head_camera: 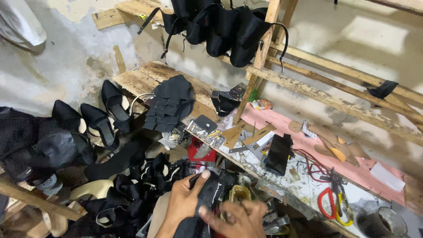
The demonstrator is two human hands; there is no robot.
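My left hand (181, 203) and my right hand (235, 219) both grip a black fabric shoe upper (210, 194) at the bottom middle of the head view. The left thumb presses on its top edge; the right fingers pinch it from the right. Just left of my hands lies a heap of black strappy shoe uppers (132, 185). A small yellowish pot (238, 194) sits right behind the piece.
A cluttered workbench (304, 176) runs right, bearing a stack of black cut pieces (169, 108), a black block (278, 154), red and yellow-handled scissors (330, 203), pink sheet (352, 169) and a metal can (382, 222). Black shoes (101, 119) stand at left. More uppers (224, 28) hang from the wooden rack.
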